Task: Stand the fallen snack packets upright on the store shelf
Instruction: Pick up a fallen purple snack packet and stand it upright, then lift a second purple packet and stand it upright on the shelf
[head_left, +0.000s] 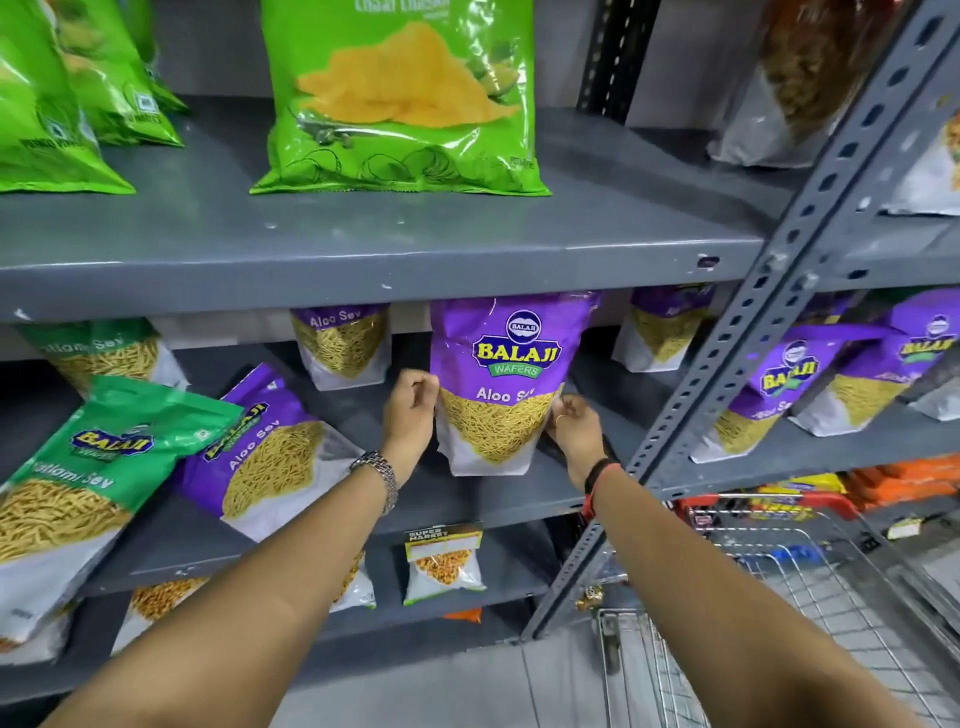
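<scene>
A purple Aloo Sev packet stands upright on the middle shelf. My left hand pinches its left edge and my right hand pinches its right edge. To the left, another purple Aloo Sev packet leans tilted, and a green Ratlami Sev packet leans beside it. Two more purple packets, one and another, stand at the back of the same shelf.
Green chip bags stand on the upper shelf. A slotted grey upright divides the bays; more purple packets sit to its right. A wire shopping trolley is at lower right. Small packets sit on the lower shelf.
</scene>
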